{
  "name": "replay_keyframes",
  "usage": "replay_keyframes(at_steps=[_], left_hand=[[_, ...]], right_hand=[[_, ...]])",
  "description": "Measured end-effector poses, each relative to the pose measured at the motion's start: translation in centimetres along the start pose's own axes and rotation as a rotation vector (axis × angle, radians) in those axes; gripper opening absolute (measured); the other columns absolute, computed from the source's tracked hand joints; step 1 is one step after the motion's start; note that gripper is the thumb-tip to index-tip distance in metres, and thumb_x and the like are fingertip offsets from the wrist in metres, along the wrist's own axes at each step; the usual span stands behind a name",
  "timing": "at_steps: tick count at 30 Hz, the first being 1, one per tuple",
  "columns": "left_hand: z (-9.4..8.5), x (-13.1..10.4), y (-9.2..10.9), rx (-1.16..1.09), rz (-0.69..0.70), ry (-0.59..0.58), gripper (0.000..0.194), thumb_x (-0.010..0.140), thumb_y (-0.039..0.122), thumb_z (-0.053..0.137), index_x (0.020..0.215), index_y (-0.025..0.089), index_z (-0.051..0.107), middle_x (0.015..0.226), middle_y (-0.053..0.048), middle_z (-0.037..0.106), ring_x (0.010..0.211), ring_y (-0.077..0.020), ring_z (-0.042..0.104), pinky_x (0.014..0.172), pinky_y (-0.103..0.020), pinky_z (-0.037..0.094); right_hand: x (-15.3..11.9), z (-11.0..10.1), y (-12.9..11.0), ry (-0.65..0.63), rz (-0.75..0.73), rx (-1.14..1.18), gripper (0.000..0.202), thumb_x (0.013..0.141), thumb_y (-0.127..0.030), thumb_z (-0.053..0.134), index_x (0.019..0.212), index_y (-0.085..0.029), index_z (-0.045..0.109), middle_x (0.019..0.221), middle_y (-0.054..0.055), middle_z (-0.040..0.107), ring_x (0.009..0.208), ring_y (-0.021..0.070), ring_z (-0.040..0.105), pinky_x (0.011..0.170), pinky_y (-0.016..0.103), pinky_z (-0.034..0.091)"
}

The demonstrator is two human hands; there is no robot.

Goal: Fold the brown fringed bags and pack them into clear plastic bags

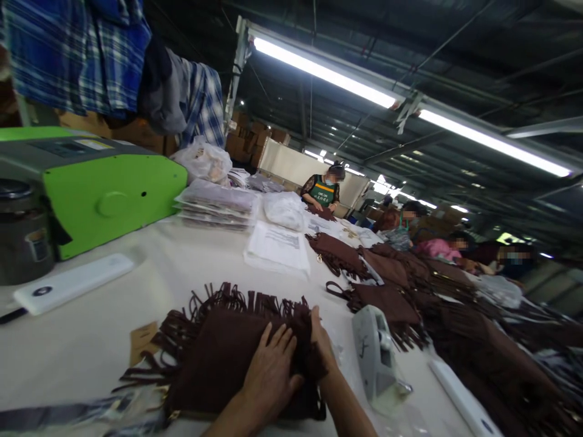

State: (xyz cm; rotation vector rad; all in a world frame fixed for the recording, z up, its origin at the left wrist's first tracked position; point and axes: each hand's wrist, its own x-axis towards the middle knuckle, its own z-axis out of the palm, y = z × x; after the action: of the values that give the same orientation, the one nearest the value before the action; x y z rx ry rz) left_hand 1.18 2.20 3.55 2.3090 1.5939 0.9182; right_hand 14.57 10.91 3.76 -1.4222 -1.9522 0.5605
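Observation:
A dark brown fringed bag (214, 358) lies on the white table before me, its strips spread along the far and left edges. My left hand (273, 361) rests flat on top of it, fingers stretched out. At the bag's right side my right hand (322, 346) stands edge-on against the fringe, its visible fingers stretched; part of the hand is hidden by brown strips. Gold-coloured hardware shows at the bag's lower left corner. A kraft-coloured tag (143, 343) sits by the left fringe, and a strap in clear wrapping (59, 416) lies at the lower left.
A grey-white tape dispenser (376, 358) stands close right of my right hand. Piled brown fringed bags (483, 346) cover the right side. At left are a green machine (118, 194), a jar (22, 237) and a white device (77, 282). Plastic packets (218, 203) and several people are farther back.

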Motion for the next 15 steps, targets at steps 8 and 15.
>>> replay_keyframes(at_steps=[8, 15], left_hand=[[-1.9, -1.5, -3.3, -0.074, -0.066, 0.256, 0.036, 0.078, 0.002, 0.038, 0.090, 0.019, 0.067, 0.105, -0.009, 0.071, 0.103, -0.0212, 0.066, 0.095, -0.038, 0.054], [-7.8, -4.6, -6.9, -0.014, -0.111, 0.478, 0.024, 0.090, 0.020, 0.043, 0.101, 0.022, 0.064, 0.110, -0.006, 0.068, 0.103, -0.0197, 0.066, 0.093, -0.036, 0.055]], right_hand=[[-2.4, 3.6, -3.7, -0.107, -0.041, -0.349, 0.039, 0.098, -0.032, 0.038, 0.127, -0.020, 0.061, 0.148, 0.010, 0.043, 0.143, 0.0303, 0.025, 0.117, 0.055, 0.011], [-2.3, 3.4, -4.5, -0.246, -0.106, -0.249, 0.052, 0.101, -0.045, 0.027, 0.143, -0.019, 0.042, 0.150, 0.005, 0.039, 0.143, 0.0246, 0.026, 0.118, 0.052, 0.016]])
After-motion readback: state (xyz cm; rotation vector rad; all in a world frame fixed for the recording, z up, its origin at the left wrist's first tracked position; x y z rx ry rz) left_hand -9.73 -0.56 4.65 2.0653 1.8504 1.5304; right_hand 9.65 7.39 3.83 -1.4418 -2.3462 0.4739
